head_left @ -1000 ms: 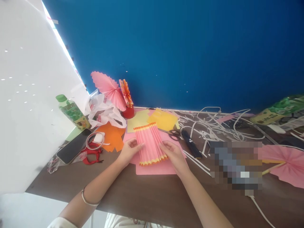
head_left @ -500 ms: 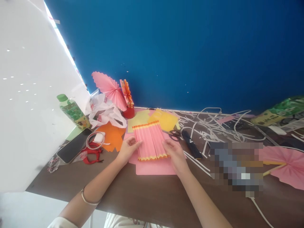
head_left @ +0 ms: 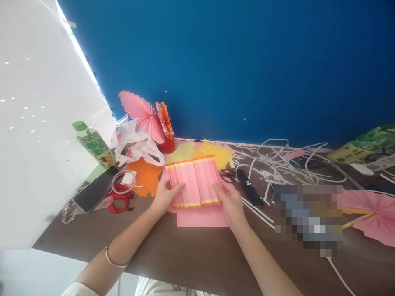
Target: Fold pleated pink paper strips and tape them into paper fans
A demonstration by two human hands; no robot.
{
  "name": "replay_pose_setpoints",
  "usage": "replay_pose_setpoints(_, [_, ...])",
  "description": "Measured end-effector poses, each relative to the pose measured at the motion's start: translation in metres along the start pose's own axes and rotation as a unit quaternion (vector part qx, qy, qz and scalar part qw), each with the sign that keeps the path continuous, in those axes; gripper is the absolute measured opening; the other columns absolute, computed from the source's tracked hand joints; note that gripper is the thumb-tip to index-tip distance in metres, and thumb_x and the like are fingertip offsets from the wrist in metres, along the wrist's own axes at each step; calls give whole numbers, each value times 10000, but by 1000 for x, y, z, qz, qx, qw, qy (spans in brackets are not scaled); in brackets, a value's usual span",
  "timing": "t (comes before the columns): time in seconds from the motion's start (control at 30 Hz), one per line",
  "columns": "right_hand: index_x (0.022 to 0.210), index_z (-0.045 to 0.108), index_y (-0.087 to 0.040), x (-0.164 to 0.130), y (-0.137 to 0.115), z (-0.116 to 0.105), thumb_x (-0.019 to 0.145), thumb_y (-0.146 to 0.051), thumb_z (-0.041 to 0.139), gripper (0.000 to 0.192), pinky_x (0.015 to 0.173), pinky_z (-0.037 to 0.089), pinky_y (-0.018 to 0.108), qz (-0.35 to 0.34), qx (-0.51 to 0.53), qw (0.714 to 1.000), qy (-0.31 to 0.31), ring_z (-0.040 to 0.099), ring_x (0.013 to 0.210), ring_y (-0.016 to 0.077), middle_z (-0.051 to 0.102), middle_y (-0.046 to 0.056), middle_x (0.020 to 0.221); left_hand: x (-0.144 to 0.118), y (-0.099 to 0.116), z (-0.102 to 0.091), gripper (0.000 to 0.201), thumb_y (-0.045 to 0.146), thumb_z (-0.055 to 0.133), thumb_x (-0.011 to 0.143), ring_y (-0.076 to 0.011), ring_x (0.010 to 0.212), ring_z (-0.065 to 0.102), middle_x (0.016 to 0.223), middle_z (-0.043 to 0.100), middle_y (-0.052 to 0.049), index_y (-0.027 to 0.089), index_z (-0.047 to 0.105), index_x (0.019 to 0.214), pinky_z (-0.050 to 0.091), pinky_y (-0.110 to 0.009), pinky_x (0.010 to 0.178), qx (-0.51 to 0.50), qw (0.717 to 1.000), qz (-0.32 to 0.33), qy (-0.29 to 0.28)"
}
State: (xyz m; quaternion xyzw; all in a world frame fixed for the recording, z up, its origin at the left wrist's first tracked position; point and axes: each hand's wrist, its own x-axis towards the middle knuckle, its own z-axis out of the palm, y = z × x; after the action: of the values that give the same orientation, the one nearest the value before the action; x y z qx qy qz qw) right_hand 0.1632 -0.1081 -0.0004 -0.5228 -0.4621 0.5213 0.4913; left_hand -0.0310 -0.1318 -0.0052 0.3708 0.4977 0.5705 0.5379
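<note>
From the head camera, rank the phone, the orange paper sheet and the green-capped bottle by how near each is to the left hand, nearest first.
1. orange paper sheet: just beyond and left of the left hand.
2. phone: farther left, near the table's edge.
3. green-capped bottle: farthest, back left by the white wall.
</note>
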Motion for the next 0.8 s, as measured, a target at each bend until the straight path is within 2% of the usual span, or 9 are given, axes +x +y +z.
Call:
replay_pose_setpoints(0.17, [753,624,-164,-1,-4,2,606,-456,716,340,679,462,269,1,-3,1000,-16,598,764,187,641,41,761,0,0,-1,406,371,682,684,-259,971,607,1032,650,-112,154,604,1018,494,-401,836,5,1000,14,5])
replay_pose_setpoints(0.4, [827,613,-165,2,-1,-4,581,-411,746,372,753,480,303,1,31,997,70,627,819,197,674,58,817,0,6,0,393,361,655,708,-258,1031,580,1135,611,-112,154,583,1034,474,-391,868,6,999,39,21])
replay_pose_setpoints(0.53, [835,617,-170,3,3,-4,599,-410,736,357,724,493,300,-21,15,999,46,638,811,203,683,60,827,2,7,0,396,368,646,712,-259,1044,572,1127,614,-118,148,579,1035,463,-392,885,9,999,34,-8])
replay_pose_setpoints(0.7, [830,621,-165,6,6,-6,611,-433,722,360,729,495,315,-35,21,997,61,637,830,214,683,77,846,2,7,-2,388,366,656,702,-266,1022,582,1106,622,-116,146,580,1013,464,-409,877,13,999,36,13])
replay_pose_setpoints(0.8, [815,612,-169,4,6,-2,631,-445,705,343,712,495,306,-34,1,999,23,634,809,208,674,68,830,2,2,-1,384,365,636,724,-265,1033,576,1093,625,-112,152,578,1038,455,-415,892,13,999,30,-21])
